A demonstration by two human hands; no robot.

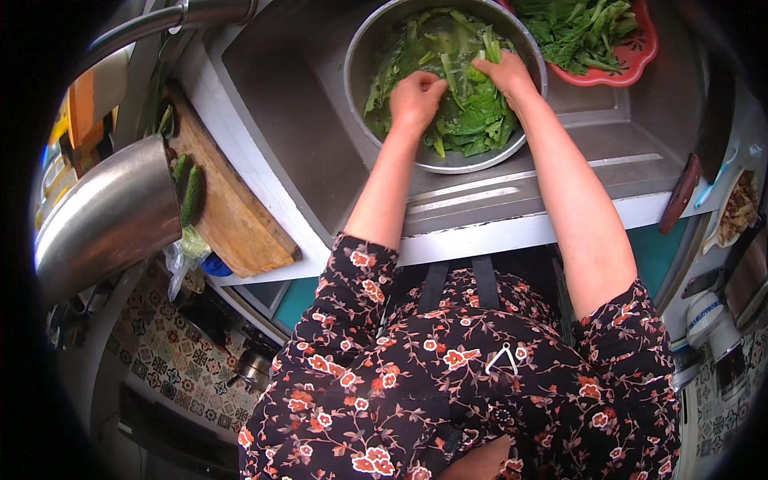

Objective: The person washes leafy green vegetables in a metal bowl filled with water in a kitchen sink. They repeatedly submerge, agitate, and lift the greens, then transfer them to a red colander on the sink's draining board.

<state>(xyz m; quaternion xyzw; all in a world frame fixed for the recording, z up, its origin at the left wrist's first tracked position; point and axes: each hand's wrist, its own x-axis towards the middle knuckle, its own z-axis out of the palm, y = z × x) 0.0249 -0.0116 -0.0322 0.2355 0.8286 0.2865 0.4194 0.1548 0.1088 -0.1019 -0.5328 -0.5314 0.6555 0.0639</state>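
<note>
A round metal basin [350, 80] stands in the sink, holding water and loose leafy greens [482, 120]. Over its left half, my left hand [416, 100] has its fingers pinched together just above the water; whatever is between them is hidden. My right hand [507, 74], at the basin's right side, is closed around a bunch of the greens, with pale stalks showing above the thumb and broad leaves hanging below. Both forearms reach in over the sink's front edge.
A red scalloped basket [648, 56] with more greens sits at the sink's right. On the left lie a wooden cutting board [240, 220] and cucumbers [192, 194]. A dark-handled knife [682, 192] rests by the right edge, near a dish [738, 210] of brown food.
</note>
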